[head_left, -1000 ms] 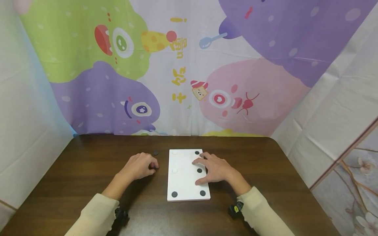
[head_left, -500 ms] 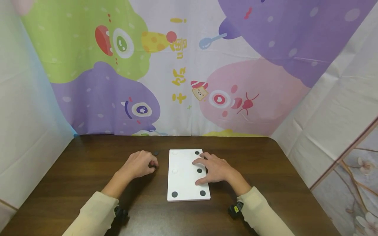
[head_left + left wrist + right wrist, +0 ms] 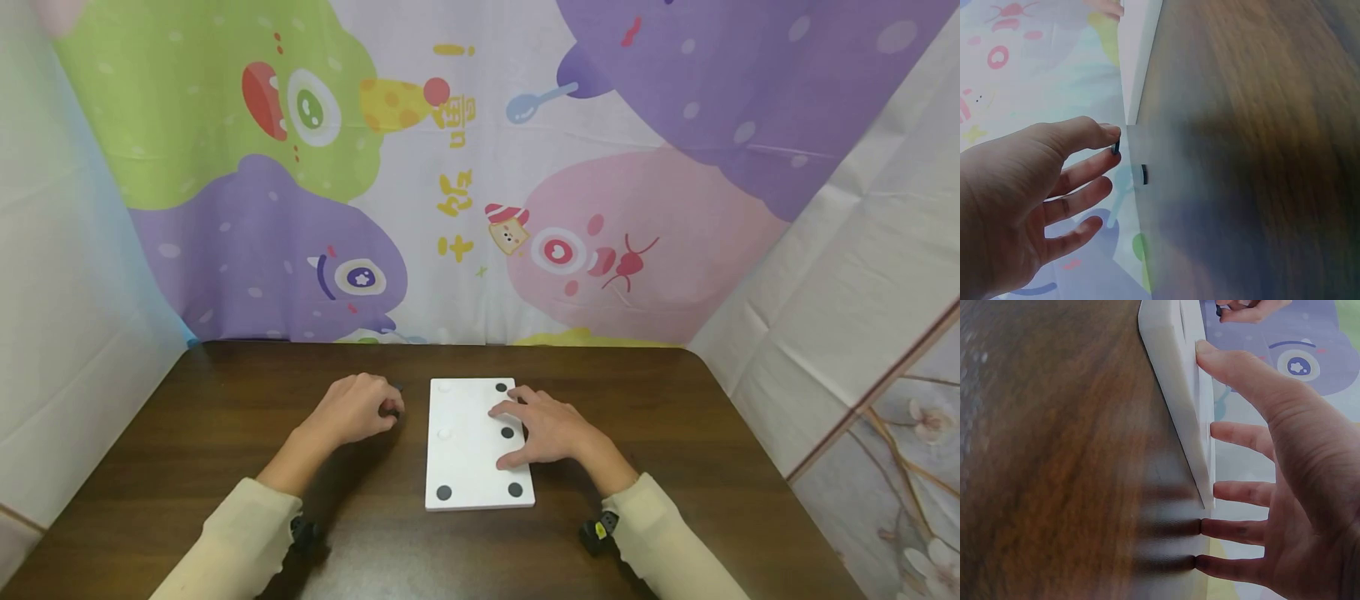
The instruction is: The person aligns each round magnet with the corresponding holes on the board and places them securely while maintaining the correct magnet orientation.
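Observation:
Between the thumb and forefinger of my left hand (image 3: 1035, 175) is a small dark disc (image 3: 1116, 146), pinched on edge above the table; the other fingers are spread. In the head view this hand (image 3: 358, 408) is left of a white rectangular board (image 3: 472, 450). Another dark disc (image 3: 1145, 174) lies on the table beyond the left fingers, mostly covered by them in the head view. My right hand (image 3: 551, 427) rests on the board's right side with fingers spread; its thumb touches the board in the right wrist view. Several black discs (image 3: 444, 492) sit on the board.
Two pale round spots (image 3: 445, 434) show on the board's left side. The brown wooden table (image 3: 420, 558) ends at a cartoon-printed curtain (image 3: 480, 317), with white cloth (image 3: 787, 275) at the sides. A black wrist camera (image 3: 597, 533) is on the right cuff.
My left hand has moved a little upward in the head view and now covers most of the disc lying on the table. The right hand and the board have stayed put.

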The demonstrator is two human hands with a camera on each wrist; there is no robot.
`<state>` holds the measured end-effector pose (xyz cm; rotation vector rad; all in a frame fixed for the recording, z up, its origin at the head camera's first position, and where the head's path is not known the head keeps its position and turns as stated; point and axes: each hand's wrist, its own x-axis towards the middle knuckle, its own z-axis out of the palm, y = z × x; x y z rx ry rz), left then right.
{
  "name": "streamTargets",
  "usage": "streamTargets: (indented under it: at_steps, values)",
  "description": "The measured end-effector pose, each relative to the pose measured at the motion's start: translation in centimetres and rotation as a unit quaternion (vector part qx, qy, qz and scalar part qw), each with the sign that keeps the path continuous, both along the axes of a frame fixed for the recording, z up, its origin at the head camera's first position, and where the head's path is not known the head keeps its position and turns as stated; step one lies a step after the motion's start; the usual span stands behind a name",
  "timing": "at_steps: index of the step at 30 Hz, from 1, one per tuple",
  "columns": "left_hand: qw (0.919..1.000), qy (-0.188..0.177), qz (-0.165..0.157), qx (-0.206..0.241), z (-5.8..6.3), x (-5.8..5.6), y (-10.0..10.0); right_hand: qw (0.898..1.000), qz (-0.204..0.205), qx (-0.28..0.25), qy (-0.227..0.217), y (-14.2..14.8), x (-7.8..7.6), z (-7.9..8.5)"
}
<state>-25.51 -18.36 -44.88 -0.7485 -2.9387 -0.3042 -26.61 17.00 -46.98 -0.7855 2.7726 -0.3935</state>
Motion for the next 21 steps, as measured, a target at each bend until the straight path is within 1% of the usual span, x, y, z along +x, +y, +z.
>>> streamTargets:
  at_steps: [5, 11, 21]
  values:
    - [1.0, 0.002, -0.004, 0.003, 0.08, -0.18, 0.32, 1.0, 0.0, 0.0, -0.001, 0.0, 0.0, 0.12]
    - [1.0, 0.006, -0.007, 0.003, -0.16, -0.32, 0.56, 1.0, 0.002, 0.002, 0.0, -0.04, -0.13, 0.16]
    - [0.9999, -0.006, 0.001, 0.009, -0.33, -0.08, 1.02, 1.0, 0.0, 0.005, 0.001, -0.09, -0.04, 0.05]
